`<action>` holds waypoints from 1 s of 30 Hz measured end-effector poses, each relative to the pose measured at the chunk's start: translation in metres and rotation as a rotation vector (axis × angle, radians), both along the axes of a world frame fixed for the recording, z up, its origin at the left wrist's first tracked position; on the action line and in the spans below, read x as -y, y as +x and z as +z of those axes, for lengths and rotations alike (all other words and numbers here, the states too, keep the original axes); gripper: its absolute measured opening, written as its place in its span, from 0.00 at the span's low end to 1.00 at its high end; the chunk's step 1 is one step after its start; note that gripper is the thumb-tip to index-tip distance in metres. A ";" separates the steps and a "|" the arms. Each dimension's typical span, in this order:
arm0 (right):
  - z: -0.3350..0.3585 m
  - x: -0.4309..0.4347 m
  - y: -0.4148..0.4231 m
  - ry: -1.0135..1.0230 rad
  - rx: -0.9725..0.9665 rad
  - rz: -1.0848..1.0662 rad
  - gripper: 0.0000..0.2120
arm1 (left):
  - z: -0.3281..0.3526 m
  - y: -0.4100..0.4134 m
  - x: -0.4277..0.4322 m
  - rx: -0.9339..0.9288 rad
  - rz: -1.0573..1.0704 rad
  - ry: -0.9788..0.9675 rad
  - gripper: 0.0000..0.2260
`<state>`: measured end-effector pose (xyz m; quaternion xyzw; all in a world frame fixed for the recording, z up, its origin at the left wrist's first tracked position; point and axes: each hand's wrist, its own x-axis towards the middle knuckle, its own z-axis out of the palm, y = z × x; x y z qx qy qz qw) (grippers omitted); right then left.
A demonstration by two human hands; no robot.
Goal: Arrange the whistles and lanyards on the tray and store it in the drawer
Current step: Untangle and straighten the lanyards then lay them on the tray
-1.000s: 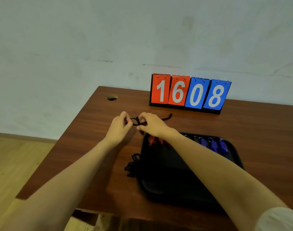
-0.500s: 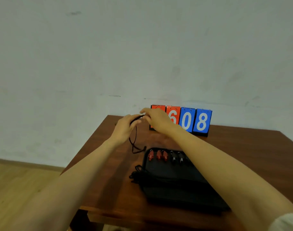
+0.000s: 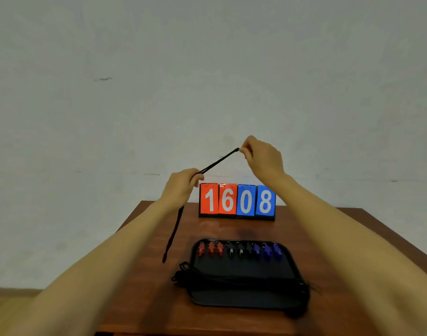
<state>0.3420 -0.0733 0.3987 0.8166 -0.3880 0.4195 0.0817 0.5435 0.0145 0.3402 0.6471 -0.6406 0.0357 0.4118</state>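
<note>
A black lanyard (image 3: 217, 161) is stretched in the air between my two hands, above the table. My right hand (image 3: 262, 157) pinches its upper end. My left hand (image 3: 183, 184) grips it lower down, and the rest of the cord hangs from that hand almost to the table. Below, a black tray (image 3: 244, 270) holds a row of whistles along its far edge: red whistles (image 3: 211, 249) at the left, black whistles (image 3: 235, 251) in the middle, blue whistles (image 3: 267, 251) at the right. A bundle of black lanyards (image 3: 232, 280) lies across the tray's near part.
A flip scoreboard (image 3: 236, 201) reading 1608 stands at the back of the brown wooden table (image 3: 341, 238). A pale wall rises behind it. Wooden floor (image 3: 11, 304) shows at the lower left.
Both hands have risen from the table with the lanyard. My right hand moved up and to the right, pulling the cord out straight. The view has tilted upward.
</note>
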 end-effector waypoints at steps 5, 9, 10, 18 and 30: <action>-0.005 0.001 -0.042 0.006 0.023 -0.104 0.12 | -0.004 -0.007 -0.003 0.148 0.004 0.008 0.13; -0.017 0.006 -0.070 0.047 0.052 -0.164 0.12 | -0.010 -0.006 -0.002 0.334 -0.005 0.025 0.14; -0.021 0.007 -0.076 0.066 0.059 -0.177 0.11 | -0.013 -0.006 -0.001 0.374 -0.015 0.033 0.14; -0.061 0.026 -0.121 0.234 0.120 -0.276 0.11 | -0.047 0.007 0.003 0.572 0.092 0.189 0.19; -0.147 0.030 -0.156 0.477 -0.074 -0.384 0.10 | -0.117 0.002 0.008 0.273 0.246 0.375 0.08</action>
